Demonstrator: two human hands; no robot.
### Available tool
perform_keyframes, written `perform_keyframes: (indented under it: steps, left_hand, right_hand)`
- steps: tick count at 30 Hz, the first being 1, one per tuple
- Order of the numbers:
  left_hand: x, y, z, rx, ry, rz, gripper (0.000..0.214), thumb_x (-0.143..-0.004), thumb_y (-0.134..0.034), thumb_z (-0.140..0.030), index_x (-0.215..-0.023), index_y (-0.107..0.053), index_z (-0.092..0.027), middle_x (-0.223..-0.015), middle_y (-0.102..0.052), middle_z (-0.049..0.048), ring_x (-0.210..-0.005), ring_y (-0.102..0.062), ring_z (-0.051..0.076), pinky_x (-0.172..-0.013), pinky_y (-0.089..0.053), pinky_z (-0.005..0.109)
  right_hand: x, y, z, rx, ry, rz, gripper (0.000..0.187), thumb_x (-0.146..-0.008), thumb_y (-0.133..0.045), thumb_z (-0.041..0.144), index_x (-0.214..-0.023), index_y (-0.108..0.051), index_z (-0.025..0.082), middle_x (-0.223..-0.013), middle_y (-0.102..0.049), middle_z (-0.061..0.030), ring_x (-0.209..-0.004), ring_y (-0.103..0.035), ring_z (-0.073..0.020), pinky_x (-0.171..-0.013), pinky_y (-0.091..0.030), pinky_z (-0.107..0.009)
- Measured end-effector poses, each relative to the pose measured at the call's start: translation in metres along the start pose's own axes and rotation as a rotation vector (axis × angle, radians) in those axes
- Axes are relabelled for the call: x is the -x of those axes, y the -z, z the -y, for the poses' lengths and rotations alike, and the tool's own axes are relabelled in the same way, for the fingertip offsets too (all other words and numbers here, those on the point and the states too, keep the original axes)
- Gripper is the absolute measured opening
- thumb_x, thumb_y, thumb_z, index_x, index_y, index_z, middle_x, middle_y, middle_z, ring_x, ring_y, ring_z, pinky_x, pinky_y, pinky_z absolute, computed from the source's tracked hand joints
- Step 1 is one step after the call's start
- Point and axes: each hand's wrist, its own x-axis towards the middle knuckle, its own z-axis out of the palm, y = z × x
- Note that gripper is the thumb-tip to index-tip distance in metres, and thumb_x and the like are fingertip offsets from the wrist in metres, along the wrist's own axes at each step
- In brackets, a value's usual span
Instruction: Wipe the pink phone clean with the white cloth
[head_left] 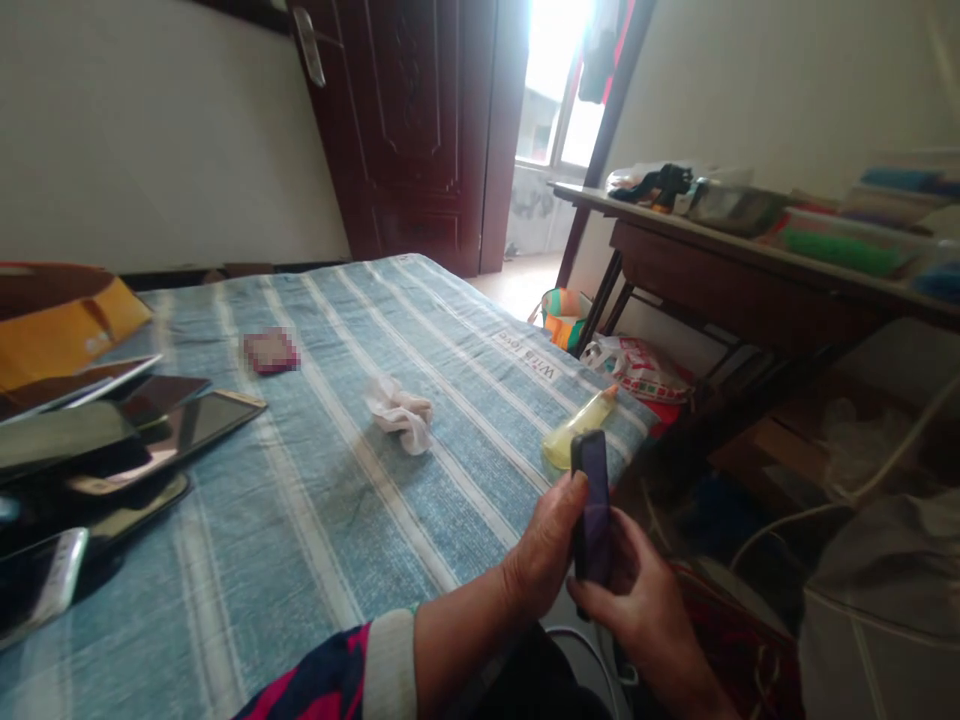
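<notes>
A dark smartphone (592, 510) is held upright between my two hands, past the bed's right edge. My left hand (549, 540) grips its left side, thumb near the upper part. From the right, my right hand (637, 590) holds the lower part, with the thumb across the bottom corner. Just beyond the phone a pale yellow bottle (577, 432) with an orange tip lies on the bed. A crumpled whitish cloth (401, 412) rests on the striped bedcover (300, 510), left of my hands.
Several phones and tablets (165, 440) are piled at the left, beside an orange-yellow box (67, 320). A blurred-out pink item (271, 350) lies farther back. At the right stands a wooden desk (735, 260) bearing a metal bowl (739, 207) and plastic boxes. Bags (637, 368) sit beneath it.
</notes>
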Motion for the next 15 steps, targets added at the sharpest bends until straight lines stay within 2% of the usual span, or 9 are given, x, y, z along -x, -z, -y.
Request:
perform_keyframes:
  steps: [3, 6, 7, 9, 10, 12, 15]
  left_hand:
    - [-0.001, 0.007, -0.003, 0.043, 0.062, -0.089, 0.072, -0.076, -0.056, -0.073, -0.104, -0.068, -0.008, -0.081, -0.071, 0.0097, -0.072, -0.067, 0.021, -0.073, -0.053, 0.033]
    - [-0.002, 0.015, -0.009, 0.151, 0.134, -0.030, 0.078, -0.076, -0.048, -0.078, -0.096, -0.069, -0.006, -0.080, -0.072, 0.0122, -0.071, -0.069, 0.022, -0.072, -0.054, 0.033]
    - [-0.003, 0.017, -0.011, 0.182, 0.150, -0.005, 0.080, -0.076, -0.046, -0.079, -0.096, -0.070, -0.006, -0.082, -0.073, 0.0135, -0.073, -0.069, 0.022, -0.074, -0.054, 0.033]
    - [-0.004, 0.019, -0.013, 0.228, 0.161, 0.024, 0.080, -0.077, -0.044, -0.078, -0.099, -0.070, -0.006, -0.088, -0.074, 0.0151, -0.077, -0.070, 0.022, -0.079, -0.054, 0.033]
    - [-0.005, 0.020, -0.014, 0.241, 0.161, 0.033, 0.079, -0.078, -0.044, -0.078, -0.102, -0.069, -0.006, -0.090, -0.074, 0.0153, -0.079, -0.071, 0.022, -0.080, -0.053, 0.032]
    - [-0.007, 0.020, -0.013, 0.257, 0.156, 0.051, 0.078, -0.080, -0.043, -0.076, -0.107, -0.068, -0.007, -0.091, -0.075, 0.0156, -0.081, -0.071, 0.022, -0.080, -0.053, 0.032]
    - [-0.007, 0.020, -0.012, 0.283, 0.170, 0.064, 0.076, -0.080, -0.044, -0.075, -0.109, -0.068, -0.008, -0.092, -0.075, 0.0154, -0.079, -0.071, 0.022, -0.078, -0.053, 0.031]
  right_hand:
    - [0.002, -0.006, 0.005, 0.169, 0.049, -0.030, 0.087, -0.053, -0.084, 0.036, -0.133, -0.053, 0.024, -0.121, -0.066, -0.0090, -0.112, -0.061, -0.0328, -0.096, -0.050, -0.043]
    - [-0.006, 0.006, 0.010, 0.211, 0.038, 0.030, 0.075, -0.055, -0.084, 0.042, -0.124, -0.061, 0.024, -0.115, -0.069, -0.0088, -0.108, -0.064, -0.0332, -0.092, -0.052, -0.043]
    - [-0.011, 0.010, 0.013, 0.183, 0.011, 0.019, 0.069, -0.057, -0.083, 0.045, -0.120, -0.063, 0.023, -0.111, -0.070, -0.0094, -0.104, -0.065, -0.0329, -0.087, -0.054, -0.042]
    - [-0.025, 0.016, 0.023, 0.041, -0.004, -0.103, 0.068, -0.060, -0.081, 0.050, -0.118, -0.062, 0.020, -0.106, -0.071, -0.0104, -0.100, -0.067, -0.0311, -0.081, -0.056, -0.039]
    - [-0.032, 0.016, 0.029, -0.059, -0.002, -0.100, 0.066, -0.062, -0.080, 0.051, -0.116, -0.062, 0.019, -0.104, -0.072, -0.0101, -0.096, -0.068, -0.0293, -0.080, -0.056, -0.037]
    - [-0.045, 0.010, 0.041, -0.222, -0.011, -0.031, 0.065, -0.063, -0.079, 0.053, -0.115, -0.061, 0.017, -0.095, -0.073, -0.0079, -0.084, -0.070, -0.0252, -0.071, -0.056, -0.033]
    - [-0.058, -0.006, 0.054, -0.323, -0.054, 0.066, 0.062, -0.062, -0.079, 0.051, -0.112, -0.063, 0.017, -0.084, -0.074, -0.0056, -0.070, -0.069, -0.0229, -0.056, -0.052, -0.029]
